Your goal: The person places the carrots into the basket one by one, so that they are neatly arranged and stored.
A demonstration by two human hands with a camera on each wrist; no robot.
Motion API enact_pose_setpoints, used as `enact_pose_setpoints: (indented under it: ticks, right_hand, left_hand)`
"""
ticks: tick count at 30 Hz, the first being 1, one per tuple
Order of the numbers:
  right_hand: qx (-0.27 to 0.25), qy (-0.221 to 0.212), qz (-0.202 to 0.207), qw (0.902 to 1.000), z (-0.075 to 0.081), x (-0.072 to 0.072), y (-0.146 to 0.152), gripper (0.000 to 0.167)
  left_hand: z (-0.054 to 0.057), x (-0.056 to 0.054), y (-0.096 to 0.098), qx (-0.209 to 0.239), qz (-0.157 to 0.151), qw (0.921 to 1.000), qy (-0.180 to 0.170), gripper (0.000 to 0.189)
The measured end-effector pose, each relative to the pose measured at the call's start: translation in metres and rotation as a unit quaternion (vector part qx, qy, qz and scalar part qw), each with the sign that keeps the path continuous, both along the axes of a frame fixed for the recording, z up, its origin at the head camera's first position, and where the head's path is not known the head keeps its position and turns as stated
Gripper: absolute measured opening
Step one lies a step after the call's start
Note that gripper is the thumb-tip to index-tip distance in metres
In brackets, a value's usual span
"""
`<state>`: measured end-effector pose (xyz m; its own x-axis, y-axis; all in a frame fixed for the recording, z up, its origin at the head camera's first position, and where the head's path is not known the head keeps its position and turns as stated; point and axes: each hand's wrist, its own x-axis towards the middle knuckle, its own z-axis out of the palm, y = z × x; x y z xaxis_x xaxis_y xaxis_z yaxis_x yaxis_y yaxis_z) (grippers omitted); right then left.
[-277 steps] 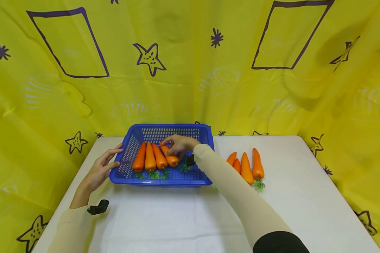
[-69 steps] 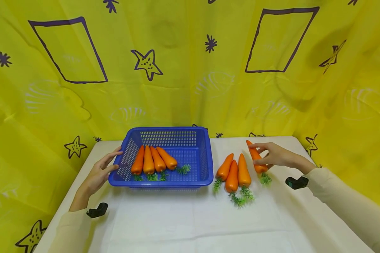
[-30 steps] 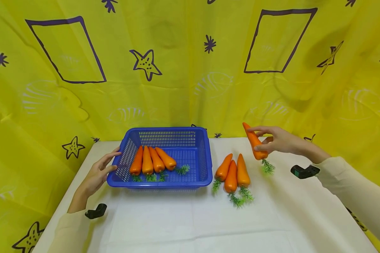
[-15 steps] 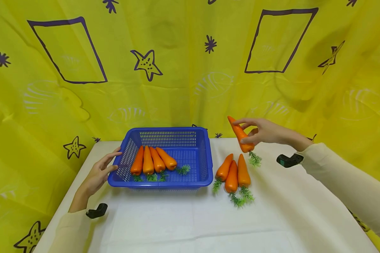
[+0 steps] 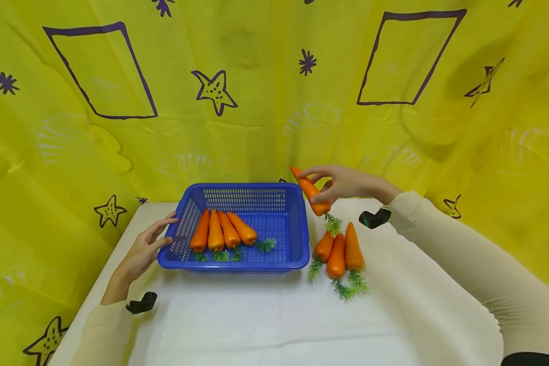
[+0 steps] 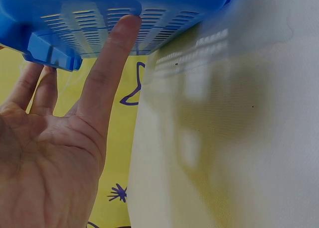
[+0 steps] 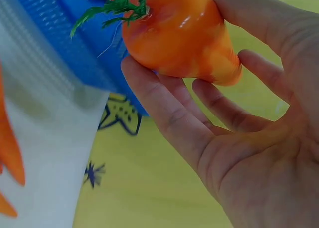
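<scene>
My right hand pinches an orange carrot with a green leafy top, raised at the right rim of the blue basket. In the right wrist view, thumb and fingertips sit on opposite sides of the carrot, its leaves toward the basket. My left hand rests straight fingers against the basket's left side. The left wrist view shows its thumb touching the slotted basket wall. Several carrots lie side by side in the basket's left half, tips toward the back.
Right of the basket, three more carrots lie on the white table, leaves toward the front. A yellow patterned curtain closes off the back and sides. Each wrist carries a small black camera.
My right hand has picked the rightmost carrot up off the table and carried it left to the basket's right edge. Earlier, that hand was in the basket at a carrot. The left hand has stayed put.
</scene>
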<state>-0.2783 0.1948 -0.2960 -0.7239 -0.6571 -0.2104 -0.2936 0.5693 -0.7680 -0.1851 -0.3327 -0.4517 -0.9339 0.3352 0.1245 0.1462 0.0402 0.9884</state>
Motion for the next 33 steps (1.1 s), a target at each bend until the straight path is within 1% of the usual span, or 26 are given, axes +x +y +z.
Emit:
enact_pose_setpoints:
  ticks: [7,11,16,20,26,33]
  right_hand:
    - [-0.026,-0.032,0.041,0.9983,-0.008,-0.015,-0.038,0.07]
    - [-0.026,-0.052,0.047,0.9972,-0.015,-0.022,-0.056,0.07]
    - [-0.019,-0.068,0.045,0.9965,-0.024,-0.029,-0.079,0.07]
    - [-0.012,-0.081,0.052,0.9953,-0.033,-0.035,-0.096,0.069]
    - [0.007,-0.09,0.07,0.9935,-0.049,-0.043,-0.117,0.069]
    - [0.038,-0.109,0.067,0.9911,-0.071,-0.05,-0.135,0.069]
  left_hand:
    - [0.0,-0.002,0.001,-0.012,0.003,0.9999,-0.006,0.049]
    - [0.002,-0.004,0.003,-0.008,0.001,0.9999,-0.013,0.05]
    - [0.003,-0.005,0.004,-0.004,0.004,0.9998,-0.019,0.05]
    - [0.002,-0.004,0.003,-0.007,0.007,0.9998,-0.018,0.05]
    - [0.001,-0.003,0.0,-0.005,0.008,0.9999,-0.011,0.05]
    - [0.001,-0.001,0.0,-0.005,0.006,1.0,-0.006,0.049]
